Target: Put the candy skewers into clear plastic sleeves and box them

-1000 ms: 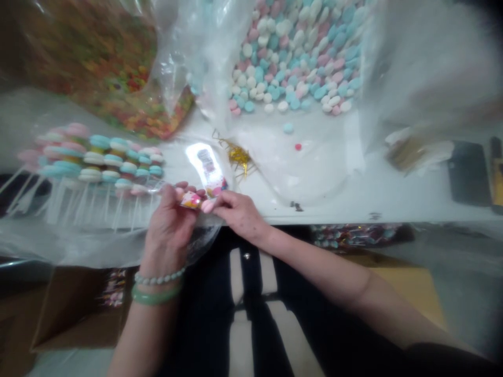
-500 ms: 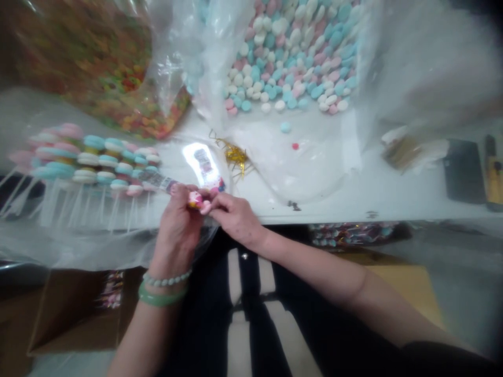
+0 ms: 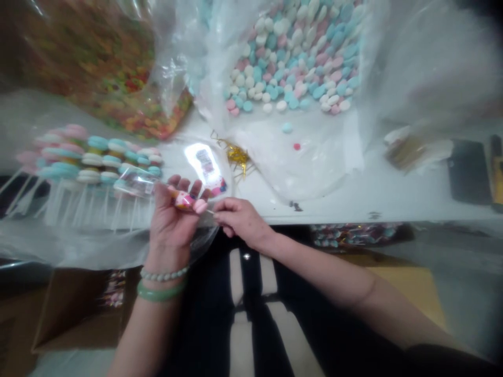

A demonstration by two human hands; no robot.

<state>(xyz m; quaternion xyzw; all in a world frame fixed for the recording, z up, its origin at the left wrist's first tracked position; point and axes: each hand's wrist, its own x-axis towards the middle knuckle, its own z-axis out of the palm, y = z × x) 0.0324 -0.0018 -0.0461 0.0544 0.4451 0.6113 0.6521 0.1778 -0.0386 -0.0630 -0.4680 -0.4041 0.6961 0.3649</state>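
My left hand (image 3: 171, 214) is turned palm up and holds a pink-wrapped candy lollipop (image 3: 184, 201) across its fingers. A clear plastic sleeve (image 3: 135, 183) sticks out beyond those fingers to the left. My right hand (image 3: 239, 220) is at the lollipop's thin white stick (image 3: 210, 211), and its fingertips seem to pinch the stick's end. Two bracelets, one of pale beads and one of green stone (image 3: 160, 292), circle my left wrist.
Rows of pastel macaron-shaped lollipops (image 3: 90, 163) stand on the white table (image 3: 334, 207) at left. Plastic bags hold pastel candies (image 3: 291, 63) and orange-green candies (image 3: 94, 63). Gold twist ties (image 3: 236, 155) lie between them. A cardboard box (image 3: 78, 314) sits below left.
My left hand has opened and turned palm up. The plastic sleeve has shifted left, and my right hand has drawn slightly right along the stick.
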